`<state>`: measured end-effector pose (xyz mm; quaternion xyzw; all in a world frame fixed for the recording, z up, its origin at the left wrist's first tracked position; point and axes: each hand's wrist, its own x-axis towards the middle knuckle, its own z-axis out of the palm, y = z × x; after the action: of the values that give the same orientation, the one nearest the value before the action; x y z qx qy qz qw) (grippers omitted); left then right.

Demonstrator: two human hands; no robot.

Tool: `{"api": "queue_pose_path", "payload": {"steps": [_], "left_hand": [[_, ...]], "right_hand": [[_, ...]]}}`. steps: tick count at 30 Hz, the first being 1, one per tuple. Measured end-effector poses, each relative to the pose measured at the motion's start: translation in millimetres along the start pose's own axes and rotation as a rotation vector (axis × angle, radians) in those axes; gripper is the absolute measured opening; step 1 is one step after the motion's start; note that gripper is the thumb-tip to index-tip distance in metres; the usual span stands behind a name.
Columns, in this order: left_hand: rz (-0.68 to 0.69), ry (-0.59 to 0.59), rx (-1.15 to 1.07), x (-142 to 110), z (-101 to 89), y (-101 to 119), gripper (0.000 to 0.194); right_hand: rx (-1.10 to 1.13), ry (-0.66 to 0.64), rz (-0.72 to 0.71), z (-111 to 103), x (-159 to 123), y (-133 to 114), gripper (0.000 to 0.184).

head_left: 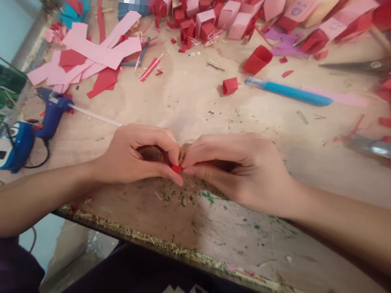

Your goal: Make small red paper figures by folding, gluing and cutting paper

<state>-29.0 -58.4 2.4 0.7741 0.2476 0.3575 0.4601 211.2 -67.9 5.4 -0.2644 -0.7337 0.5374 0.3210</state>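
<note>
my left hand [137, 153]: thumb and fingers pinched | my right hand [250, 167]: likewise pinched, just beside my left | my bare forearms [43, 194]: angled in from either side

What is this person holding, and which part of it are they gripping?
A small red piece, perhaps paper: the left hand pinches its left side, and the right hand seems to pinch its right end. Much is hidden.

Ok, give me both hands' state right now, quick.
Left hand: closed, pinching a small red piece between thumb and fingers.
Right hand: closed, fingertips pinched at the same piece's edge.
</note>
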Motion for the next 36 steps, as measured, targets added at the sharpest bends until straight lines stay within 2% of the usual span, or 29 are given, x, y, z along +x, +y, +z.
{"api": "queue_pose_path", "payload": {"steps": [3, 5, 8, 13, 19, 24, 28, 32, 36], "left_hand": [[0.004, 0.012, -0.035, -1, 2.2, -2, 0.020], [0.038, 0.061, -0.009, -2, 3.4, -2, 0.021], [0.140, 0.107, 0.174, -4, 3.2, 4, 0.020], [0.232, -0.015, 0.608, -7, -3.8, 25, 0.011], [0.455, -0.143, 0.812, -11, -8.5, 27, 0.008], [0.510, -0.103, 0.853, -12, -5.1, 18, 0.007], [0.566, -0.069, 0.935, -7, -6.2, 15, 0.012], [0.512, -0.034, 0.989, -4, -5.6, 16, 0.011], [0.526, -0.041, 1.018, -4, -3.1, 18, 0.007]], "right_hand": [[0.019, -0.017, -0.007, 0, -1, 1, 0.012], [0.031, -0.006, 0.032, 1, -1, 0, 0.010], [0.059, 0.009, 0.107, 1, -1, -3, 0.008], [0.135, -0.054, 0.221, -2, 3, -6, 0.009], [0.191, -0.137, 0.286, -2, 7, -8, 0.014], [0.169, -0.129, 0.296, 0, 6, -5, 0.016], [0.180, -0.025, 0.290, 0, 5, -1, 0.015], [0.170, 0.043, 0.295, 2, 3, 1, 0.020], [0.139, 0.034, 0.284, 3, 4, 1, 0.022]]}}
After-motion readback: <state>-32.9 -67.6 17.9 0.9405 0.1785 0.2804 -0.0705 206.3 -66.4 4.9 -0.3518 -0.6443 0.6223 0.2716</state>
